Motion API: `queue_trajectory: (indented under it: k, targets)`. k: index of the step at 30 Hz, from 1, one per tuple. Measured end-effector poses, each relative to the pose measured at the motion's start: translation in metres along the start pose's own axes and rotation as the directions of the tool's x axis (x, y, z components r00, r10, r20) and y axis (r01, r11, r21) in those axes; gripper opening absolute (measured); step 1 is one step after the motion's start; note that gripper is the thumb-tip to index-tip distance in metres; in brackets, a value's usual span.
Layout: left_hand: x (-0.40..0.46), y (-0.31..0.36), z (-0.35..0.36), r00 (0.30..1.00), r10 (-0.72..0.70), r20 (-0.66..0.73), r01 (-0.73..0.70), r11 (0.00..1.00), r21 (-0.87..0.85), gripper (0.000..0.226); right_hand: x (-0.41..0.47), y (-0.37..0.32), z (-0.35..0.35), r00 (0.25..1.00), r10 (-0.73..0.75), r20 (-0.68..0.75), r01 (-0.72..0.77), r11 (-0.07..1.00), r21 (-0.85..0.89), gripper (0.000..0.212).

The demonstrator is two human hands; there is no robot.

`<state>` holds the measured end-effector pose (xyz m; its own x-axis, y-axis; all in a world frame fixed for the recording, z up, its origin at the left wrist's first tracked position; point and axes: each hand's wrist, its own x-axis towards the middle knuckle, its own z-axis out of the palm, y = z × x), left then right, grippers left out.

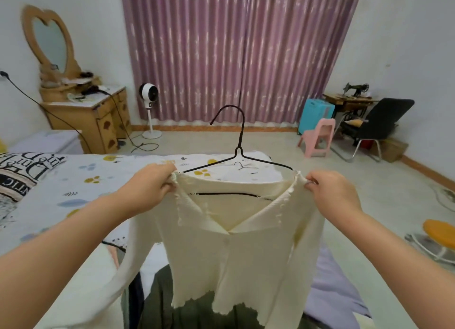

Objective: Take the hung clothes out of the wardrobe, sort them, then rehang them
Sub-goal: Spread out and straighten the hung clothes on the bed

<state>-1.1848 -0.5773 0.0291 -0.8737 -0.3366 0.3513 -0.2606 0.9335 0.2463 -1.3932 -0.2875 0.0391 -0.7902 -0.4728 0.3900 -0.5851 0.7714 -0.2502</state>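
I see a cream ribbed cardigan (236,262) held up in front of the bed (81,181), hanging on a black wire hanger (240,154); its knit is thin, the collar edges are frilled, the V-neck closes at a small button, and the hem is wavy and uneven; a faint yellowish mark sits on the cloth below the right shoulder. My left hand (150,188) pinches the left shoulder of the cardigan shut between thumb and fingers; my right hand (332,191) grips the right shoulder likewise, fingers curled tight on the cloth; both hold it spread over the hanger's arms, whose hook stands upright above the neckline; the lower bar shows through the open neck. One long sleeve droops down on the left of the cardigan; below its hem lies a dark olive garment (197,314), and right of that a lilac cloth (337,291).
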Motion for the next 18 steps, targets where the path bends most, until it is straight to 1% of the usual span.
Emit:
queue_trajectory:
  k: [1,3,5,10,12,14,18]
  targets:
    - [0.005,0.007,0.008,0.999,-0.017,-0.036,0.017,1.0,0.008,0.009,0.009,0.01,0.002,1.0,-0.017,0.011,0.017,1.0,0.002,0.014]
    - [0.016,0.018,0.022,0.995,-0.058,-0.086,0.06,0.998,0.027,0.018,0.028,0.026,0.005,0.998,-0.051,0.027,0.051,0.999,-0.007,0.016]
    - [0.027,0.028,0.029,0.987,-0.09,-0.135,0.095,0.995,0.034,0.023,0.047,0.036,0.007,0.997,-0.077,0.028,0.077,0.997,0.002,0.017]
    - [0.064,0.034,0.029,0.956,-0.152,-0.251,0.183,0.977,0.105,0.014,0.095,0.042,0.008,0.988,-0.157,-0.015,0.157,0.987,0.028,0.02]
    - [0.083,0.031,0.028,0.945,-0.154,-0.288,0.205,0.966,0.155,0.012,0.115,0.04,0.01,0.986,-0.164,-0.038,0.165,0.986,0.036,0.021]
    - [0.103,0.025,0.026,0.938,-0.129,-0.322,0.196,0.963,0.186,0.011,0.135,0.038,0.013,0.987,-0.154,-0.043,0.156,0.987,0.049,0.021]
    - [0.143,0.004,0.029,0.925,-0.117,-0.363,0.199,0.96,0.197,0.015,0.179,0.034,0.027,0.986,-0.162,-0.035,0.164,0.984,0.069,0.019]
